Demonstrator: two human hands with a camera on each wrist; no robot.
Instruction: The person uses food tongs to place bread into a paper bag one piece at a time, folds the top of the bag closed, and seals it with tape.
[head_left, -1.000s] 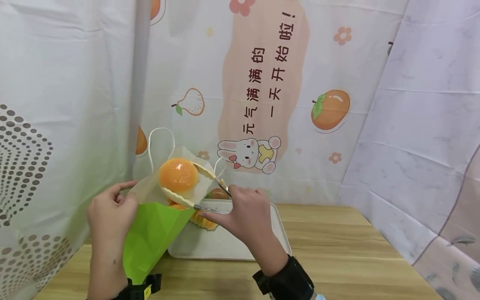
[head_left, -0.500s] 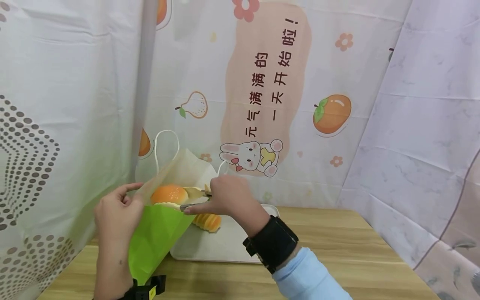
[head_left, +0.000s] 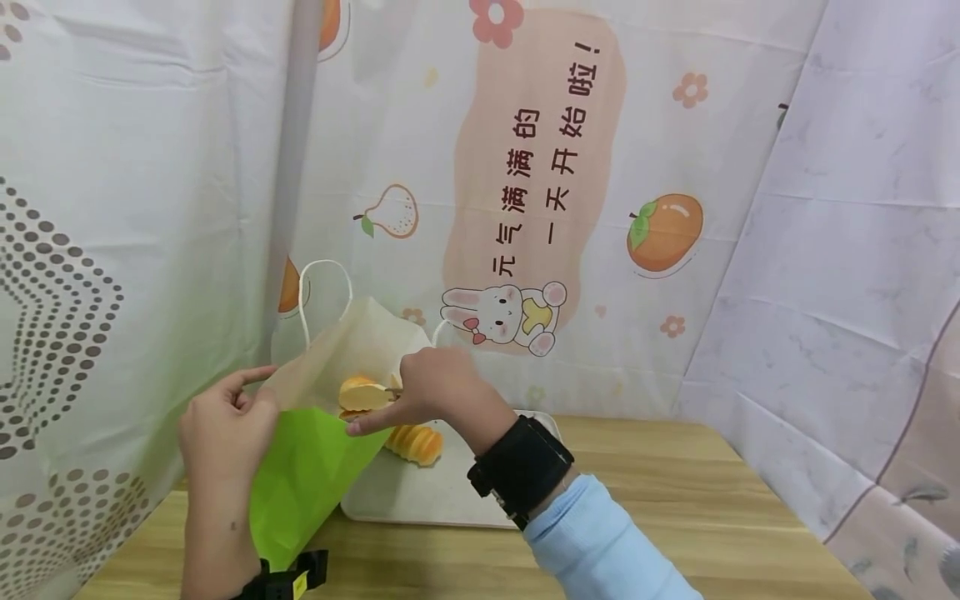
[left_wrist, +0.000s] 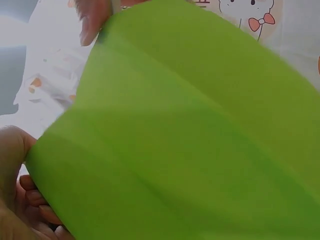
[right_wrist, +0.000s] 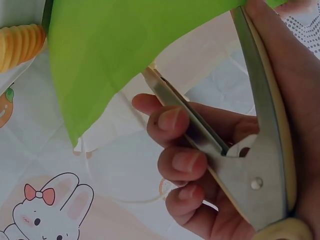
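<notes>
At the left of the head view my left hand (head_left: 228, 433) pinches the rim of a green paper bag (head_left: 318, 471), which has a pale inside and white cord handles. In the left wrist view the thumb (left_wrist: 15, 142) lies on the green side, with fingers behind it. My right hand (head_left: 438, 387) grips metal tongs (right_wrist: 257, 170) at the bag's mouth; their arms stand apart in the right wrist view. One cream tong tip (head_left: 366, 397) shows inside the mouth, in front of orange-topped bread (head_left: 358, 381). The other tip is hidden by the bag.
Behind the bag a white tray (head_left: 450, 500) lies on the wooden table (head_left: 652, 500), with a ridged bread roll (head_left: 416, 444) at its left. A printed curtain (head_left: 420, 100) hangs close behind, and another curtain (head_left: 150, 208) stands at the left.
My right hand has moved left and lowered the tongs into the bag's mouth. The sesame bun they held went down with them and is no longer plainly seen. My left hand keeps its hold.
</notes>
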